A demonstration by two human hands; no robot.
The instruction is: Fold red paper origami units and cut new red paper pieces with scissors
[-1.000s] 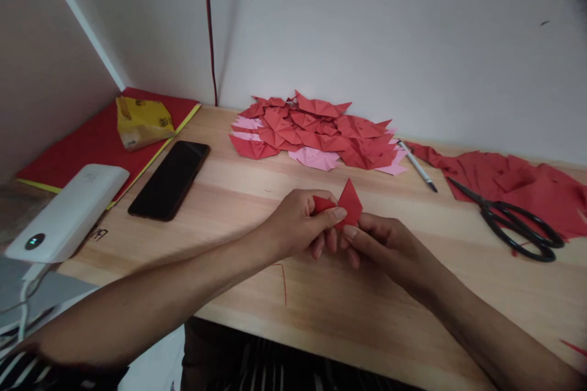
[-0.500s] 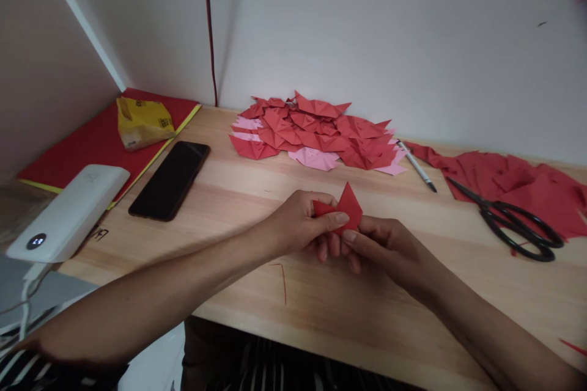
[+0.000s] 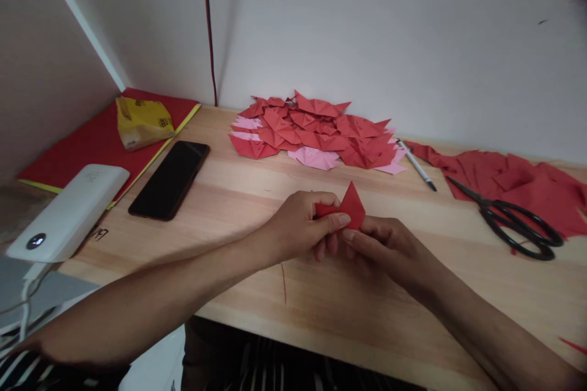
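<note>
Both hands meet just above the middle of the wooden desk (image 3: 238,201) on a small folded red paper piece (image 3: 352,206). My left hand (image 3: 300,226) pinches its left side between thumb and fingers. My right hand (image 3: 389,250) grips it from below and the right, fingers curled. The paper's pointed tip sticks up between the two hands. Behind them, by the wall, lies a pile of folded red and pink paper pieces (image 3: 316,131).
Black scissors (image 3: 513,220) rest on red paper scraps (image 3: 518,180) at the right, with a pen (image 3: 416,165) beside them. A black phone (image 3: 169,179), a white power bank (image 3: 68,211), a yellow packet (image 3: 142,122) and a red folder (image 3: 82,149) lie at the left.
The hands and the red piece have shifted slightly right and the piece has tilted a little. Nothing else on the desk has moved.
</note>
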